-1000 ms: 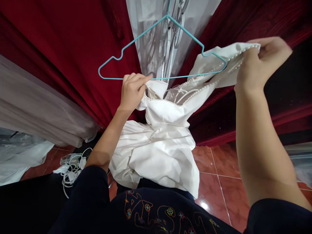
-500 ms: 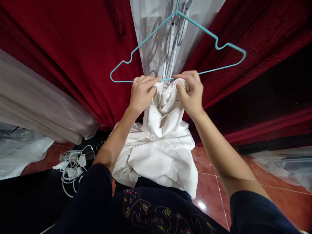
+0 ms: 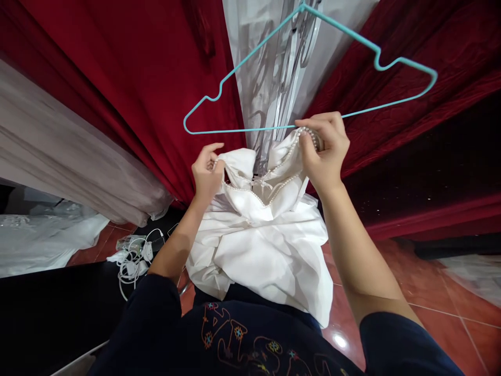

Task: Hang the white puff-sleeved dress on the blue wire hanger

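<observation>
A white dress (image 3: 270, 256) with a pearl-beaded neckline hangs before me, its bodice spread between my hands and its skirt bunched below. My left hand (image 3: 209, 169) pinches the bodice's left edge between thumb and fingers. With thumb and fingers closed, my right hand (image 3: 325, 149) grips the beaded edge at the upper right, right at the bottom bar of a light-blue hanger (image 3: 235, 130). Whether the right fingers also hold that bar is hard to see. The hanger's bar passes above my left hand, apart from it. Inside the bodice, a thin white strap shows.
Red curtains (image 3: 156, 78) hang on both sides, with a white ornate panel (image 3: 254, 62) between them. To the left, white cables and adapters (image 3: 133, 261) lie on a black surface (image 3: 58, 308). Sheer white fabric (image 3: 50, 235) gathers near the red tiled floor (image 3: 422, 282).
My left hand has left the hanger's bar and moved down and left, pulling the bodice wider open. My right hand keeps its grip, and the hanger appears shifted right in view.
</observation>
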The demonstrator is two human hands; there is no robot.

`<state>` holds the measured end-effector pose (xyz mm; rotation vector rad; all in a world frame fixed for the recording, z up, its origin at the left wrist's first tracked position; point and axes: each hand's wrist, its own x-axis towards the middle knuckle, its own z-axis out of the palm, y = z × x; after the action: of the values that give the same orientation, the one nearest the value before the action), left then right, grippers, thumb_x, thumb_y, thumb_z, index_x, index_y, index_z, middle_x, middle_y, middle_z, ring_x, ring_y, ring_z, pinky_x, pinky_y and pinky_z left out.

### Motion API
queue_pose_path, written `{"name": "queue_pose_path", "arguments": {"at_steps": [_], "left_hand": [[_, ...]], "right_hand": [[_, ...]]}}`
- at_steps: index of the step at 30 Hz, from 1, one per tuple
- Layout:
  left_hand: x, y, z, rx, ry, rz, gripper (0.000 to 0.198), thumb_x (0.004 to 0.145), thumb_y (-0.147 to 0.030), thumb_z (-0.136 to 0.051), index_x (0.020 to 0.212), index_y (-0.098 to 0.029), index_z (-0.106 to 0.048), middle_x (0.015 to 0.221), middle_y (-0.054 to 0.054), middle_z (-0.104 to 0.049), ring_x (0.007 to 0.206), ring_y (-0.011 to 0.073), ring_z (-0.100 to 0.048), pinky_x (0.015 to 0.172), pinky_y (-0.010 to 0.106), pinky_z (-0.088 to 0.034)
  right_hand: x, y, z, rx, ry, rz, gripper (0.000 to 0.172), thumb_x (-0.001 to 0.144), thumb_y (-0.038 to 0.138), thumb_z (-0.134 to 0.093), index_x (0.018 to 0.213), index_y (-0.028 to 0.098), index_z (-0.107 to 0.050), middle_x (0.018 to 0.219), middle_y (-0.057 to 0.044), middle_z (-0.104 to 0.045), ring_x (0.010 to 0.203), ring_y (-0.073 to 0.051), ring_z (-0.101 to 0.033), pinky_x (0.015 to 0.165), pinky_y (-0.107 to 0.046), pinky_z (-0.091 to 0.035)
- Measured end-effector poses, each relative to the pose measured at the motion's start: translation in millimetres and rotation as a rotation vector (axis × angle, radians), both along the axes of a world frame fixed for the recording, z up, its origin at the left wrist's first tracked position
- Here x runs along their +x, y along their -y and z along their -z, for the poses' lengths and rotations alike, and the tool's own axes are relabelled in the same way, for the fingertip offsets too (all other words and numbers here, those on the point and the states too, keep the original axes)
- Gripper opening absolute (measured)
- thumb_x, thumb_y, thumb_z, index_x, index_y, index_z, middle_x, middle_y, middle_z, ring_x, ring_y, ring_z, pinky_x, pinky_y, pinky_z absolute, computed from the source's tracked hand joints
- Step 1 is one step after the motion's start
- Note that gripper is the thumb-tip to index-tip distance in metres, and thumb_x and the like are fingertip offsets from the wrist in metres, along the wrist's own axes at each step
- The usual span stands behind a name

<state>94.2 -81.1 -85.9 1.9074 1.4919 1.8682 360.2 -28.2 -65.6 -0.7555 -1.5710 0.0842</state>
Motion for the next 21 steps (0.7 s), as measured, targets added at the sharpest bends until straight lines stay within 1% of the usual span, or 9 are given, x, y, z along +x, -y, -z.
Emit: {"name": "queue_pose_path", "arguments": {"at_steps": [2,4,5,8,11,14,16,19,21], "left_hand": [[-23.1,-16.5,5.6,-0.099,0.265,0.004,0.023,0.080,-0.022,-0.059,0.102,-0.023,-0.066,0.062,-0.006,-0.040,0.052,0.0118,-0.040,0.053,0.027,-0.037],[-50.2,-39.4,1.1,-0.072,0.469,-0.051,0.015,0.079,-0.026,-0.064,0.093,-0.022,-0.061,0.070,-0.004,-0.051,0.058,0.0112,-0.048,0.057,0.027,-0.041],[-64.3,-52.1,-5.5,-0.063,0.531,-0.073,0.013,0.081,-0.027,-0.066,0.091,-0.022,-0.059,0.074,-0.003,-0.055,0.063,0.0112,-0.053,0.061,0.027,-0.045],[-101.0,-88.9,-40.1,0.037,0.487,-0.085,0.012,0.092,-0.025,-0.069,0.096,-0.021,-0.058,0.085,-0.003,-0.062,0.080,0.0105,-0.060,0.076,0.028,-0.052],[-114.7,-116.7,-84.3,0.113,0.315,-0.028,0.011,0.105,-0.025,-0.066,0.104,-0.021,-0.055,0.090,-0.005,-0.062,0.085,0.0101,-0.060,0.080,0.030,-0.053],[-97.3,-128.9,-119.4,0.092,0.216,0.014,0.019,0.102,-0.007,-0.069,0.104,-0.019,-0.054,0.093,-0.005,-0.064,0.086,0.0089,-0.062,0.084,0.030,-0.056],[-74.1,-126.5,-131.6,0.021,0.185,0.050,0.024,0.100,-0.002,-0.068,0.108,-0.021,-0.055,0.098,-0.006,-0.066,0.091,0.0097,-0.066,0.089,0.030,-0.059],[-38.8,-111.5,-133.5,-0.018,0.226,0.124,0.015,0.110,-0.021,-0.059,0.122,-0.029,-0.056,0.122,-0.007,-0.068,0.120,0.0160,-0.066,0.102,0.038,-0.061],[-20.5,-99.1,-127.7,0.088,0.202,0.146,0.016,0.113,-0.027,-0.048,0.127,-0.030,-0.055,0.136,-0.006,-0.063,0.135,0.0173,-0.059,0.113,0.041,-0.056]], "right_hand": [[-1.1,-1.4,0.5,0.013,0.004,-0.004,0.032,0.102,0.049,-0.054,0.111,0.027,-0.076,0.100,-0.007,-0.062,0.101,-0.023,-0.066,0.096,-0.049,-0.059],[-2.3,-0.7,0.1,0.009,0.000,0.001,0.032,0.103,0.048,-0.053,0.111,0.026,-0.076,0.100,-0.007,-0.062,0.100,-0.022,-0.066,0.095,-0.049,-0.059],[-2.7,0.1,-0.3,0.003,-0.002,0.005,0.032,0.103,0.047,-0.053,0.111,0.026,-0.076,0.100,-0.007,-0.062,0.100,-0.022,-0.066,0.095,-0.048,-0.059],[-2.8,2.8,-2.1,-0.011,0.000,0.002,0.031,0.103,0.046,-0.053,0.112,0.027,-0.076,0.101,-0.007,-0.062,0.101,-0.023,-0.066,0.096,-0.049,-0.058],[-2.7,4.1,-3.6,0.004,-0.006,-0.025,0.031,0.103,0.045,-0.053,0.114,0.028,-0.076,0.100,-0.007,-0.061,0.100,-0.023,-0.065,0.096,-0.049,-0.058],[-3.4,4.6,-4.6,0.022,-0.013,-0.027,0.029,0.103,0.043,-0.055,0.113,0.027,-0.077,0.098,-0.007,-0.060,0.097,-0.022,-0.065,0.094,-0.047,-0.058],[-3.5,4.4,-4.7,0.029,-0.001,-0.005,0.029,0.103,0.043,-0.055,0.111,0.026,-0.077,0.096,-0.007,-0.060,0.095,-0.022,-0.064,0.093,-0.047,-0.058],[-1.8,3.1,-4.3,0.010,0.037,0.051,0.030,0.103,0.044,-0.053,0.109,0.025,-0.075,0.095,-0.007,-0.059,0.095,-0.022,-0.063,0.093,-0.047,-0.058],[0.0,2.1,-4.6,-0.009,0.056,0.072,0.032,0.103,0.046,-0.052,0.108,0.024,-0.074,0.096,-0.008,-0.059,0.096,-0.023,-0.063,0.094,-0.047,-0.059]]}}
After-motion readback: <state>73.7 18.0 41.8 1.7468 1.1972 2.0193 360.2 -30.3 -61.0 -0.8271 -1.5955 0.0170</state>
